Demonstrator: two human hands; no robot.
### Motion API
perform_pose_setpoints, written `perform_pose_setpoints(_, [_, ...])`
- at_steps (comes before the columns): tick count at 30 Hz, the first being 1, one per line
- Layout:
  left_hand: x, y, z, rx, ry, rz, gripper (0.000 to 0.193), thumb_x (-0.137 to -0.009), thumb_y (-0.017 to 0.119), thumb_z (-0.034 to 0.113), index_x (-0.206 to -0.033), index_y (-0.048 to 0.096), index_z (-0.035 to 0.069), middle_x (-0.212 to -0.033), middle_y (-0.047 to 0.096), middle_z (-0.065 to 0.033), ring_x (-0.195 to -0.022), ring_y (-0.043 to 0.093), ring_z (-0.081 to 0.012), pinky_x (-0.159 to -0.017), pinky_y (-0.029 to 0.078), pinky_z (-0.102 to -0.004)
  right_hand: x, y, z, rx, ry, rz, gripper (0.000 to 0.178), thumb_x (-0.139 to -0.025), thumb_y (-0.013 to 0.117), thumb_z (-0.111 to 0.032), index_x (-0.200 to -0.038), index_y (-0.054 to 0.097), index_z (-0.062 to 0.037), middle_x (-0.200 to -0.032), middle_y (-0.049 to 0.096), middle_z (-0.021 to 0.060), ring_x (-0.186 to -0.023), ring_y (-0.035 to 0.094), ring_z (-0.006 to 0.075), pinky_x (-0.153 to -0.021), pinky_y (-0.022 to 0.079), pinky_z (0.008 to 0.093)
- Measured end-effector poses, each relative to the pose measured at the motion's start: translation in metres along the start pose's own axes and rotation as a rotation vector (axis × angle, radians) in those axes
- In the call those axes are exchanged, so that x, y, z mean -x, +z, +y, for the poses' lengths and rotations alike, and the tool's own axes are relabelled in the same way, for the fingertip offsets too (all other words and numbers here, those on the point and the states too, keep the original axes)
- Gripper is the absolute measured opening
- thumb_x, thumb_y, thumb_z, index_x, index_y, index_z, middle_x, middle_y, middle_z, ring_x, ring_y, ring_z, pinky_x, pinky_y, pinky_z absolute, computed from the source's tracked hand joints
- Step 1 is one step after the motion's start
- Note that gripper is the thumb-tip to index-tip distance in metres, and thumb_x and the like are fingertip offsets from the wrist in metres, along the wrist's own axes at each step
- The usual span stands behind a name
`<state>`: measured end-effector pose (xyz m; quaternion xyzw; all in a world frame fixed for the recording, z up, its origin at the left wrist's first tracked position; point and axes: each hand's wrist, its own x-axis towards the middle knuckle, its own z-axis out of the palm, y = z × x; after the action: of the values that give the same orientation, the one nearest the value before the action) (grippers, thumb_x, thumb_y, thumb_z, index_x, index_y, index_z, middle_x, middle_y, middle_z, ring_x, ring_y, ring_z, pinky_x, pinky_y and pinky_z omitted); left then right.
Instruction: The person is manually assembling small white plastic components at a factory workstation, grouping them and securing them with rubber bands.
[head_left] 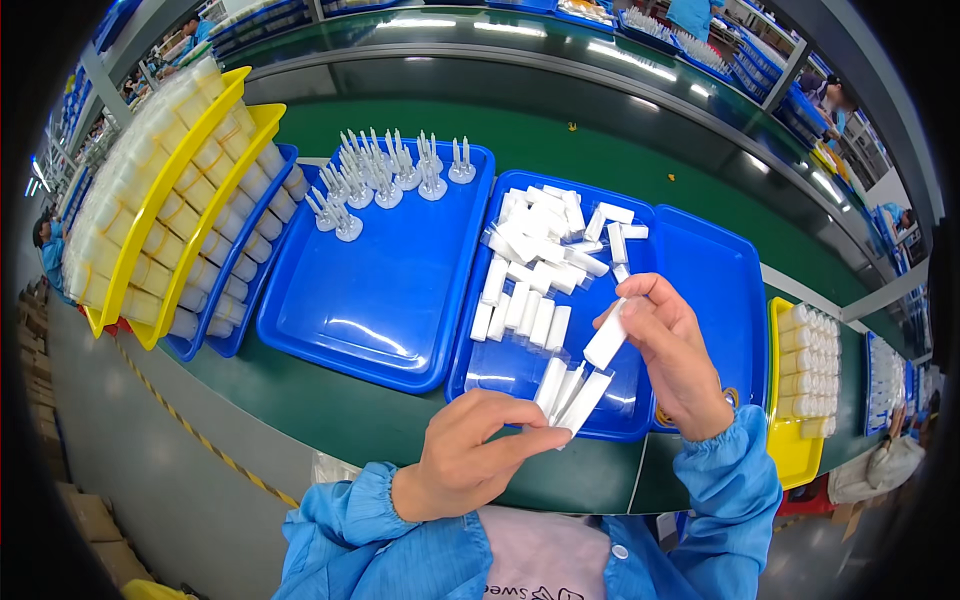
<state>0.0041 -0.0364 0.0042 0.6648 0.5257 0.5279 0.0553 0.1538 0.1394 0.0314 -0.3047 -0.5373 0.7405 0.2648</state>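
Between the fingers and thumb of my left hand (pixel 480 450) are several slim white rectangular pieces (pixel 583 402), fanned slightly apart at their upper ends. My right hand (pixel 680 365) pinches one more white rectangular piece (pixel 606 335) by its upper end, tilted, its lower end close above the left hand's bunch. Both hands are over the near part of a blue tray (pixel 488 378). Loose white pieces (pixel 540 235) of the same kind fill its far part in a heap, with a rough row (pixel 520 310) nearer me. Some seem to have clear film around them.
Left of it, another blue tray (pixel 370 290) holds clustered translucent pronged parts (pixel 385 170). Yellow and blue trays (pixel 160 215) of white cylinders are stacked at far left. On the right are a blue tray (pixel 710 290) with rubber bands and a yellow tray (pixel 795 455) of cylinders. A dark conveyor (pixel 480 80) runs behind.
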Motion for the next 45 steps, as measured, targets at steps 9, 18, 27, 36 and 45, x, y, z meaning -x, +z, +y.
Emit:
perform_pose_setpoints(9, [-0.001, 0.003, 0.0, -0.03, 0.016, -0.042, 0.034, -0.066, 0.066, -0.001, -0.097, 0.073, 0.011, -0.089, 0.065, -0.0028, -0.074, 0.06, -0.0197, -0.062, 0.047, -0.0304, 0.001, 0.001, 0.001, 0.006, 0.027, -0.026, 0.025, -0.088, 0.064, -0.011, -0.109, 0.054, -0.0027, -0.088, 0.061, 0.0011, -0.087, 0.054, 0.0061, -0.08, 0.041, 0.0226])
perform_pose_setpoints(18, [0.005, 0.007, 0.006, -0.11, -0.009, 0.049, 0.032, -0.065, 0.072, 0.001, -0.095, 0.072, 0.01, -0.094, 0.064, -0.0062, -0.078, 0.061, -0.0201, -0.064, 0.049, -0.0287, 0.025, 0.024, 0.008, 0.065, 0.042, -0.144, 0.023, -0.086, 0.066, -0.006, -0.105, 0.054, -0.0015, -0.104, 0.061, 0.0074, -0.096, 0.054, 0.0094, -0.087, 0.043, 0.0267])
perform_pose_setpoints(27, [0.012, 0.019, -0.001, 0.584, -0.528, -0.118, 0.092, -0.073, 0.075, 0.0, -0.148, 0.022, 0.005, -0.141, 0.037, -0.0174, -0.122, 0.05, -0.0269, -0.096, 0.046, -0.0368, 0.05, 0.021, 0.01, 0.685, -0.404, -0.139, 0.026, -0.075, 0.073, -0.008, -0.098, 0.059, -0.0077, -0.105, 0.062, 0.011, -0.104, 0.056, 0.023, -0.091, 0.041, 0.0364])
perform_pose_setpoints(36, [-0.001, 0.017, -0.007, 1.486, -1.014, -0.479, 0.064, -0.083, 0.07, 0.022, -0.137, 0.041, 0.002, -0.092, 0.055, -0.0047, -0.09, 0.053, -0.0169, -0.08, 0.041, -0.0311, 0.042, -0.054, -0.032, 0.725, -0.445, 0.204, 0.028, -0.077, 0.067, -0.008, -0.103, 0.061, -0.0007, -0.101, 0.061, 0.0068, -0.097, 0.056, 0.016, -0.089, 0.042, 0.0297])
perform_pose_setpoints(45, [0.0, 0.015, -0.01, 1.23, -1.001, -0.157, 0.054, -0.079, 0.072, 0.014, -0.127, 0.05, 0.004, -0.091, 0.058, -0.0069, -0.081, 0.058, -0.0178, -0.074, 0.047, -0.0327, 0.035, -0.144, 0.031, 1.547, -0.19, 0.208, 0.013, -0.079, 0.07, -0.025, -0.078, 0.067, -0.0113, -0.076, 0.061, 0.0051, -0.076, 0.056, 0.0264, -0.077, 0.041, 0.041])
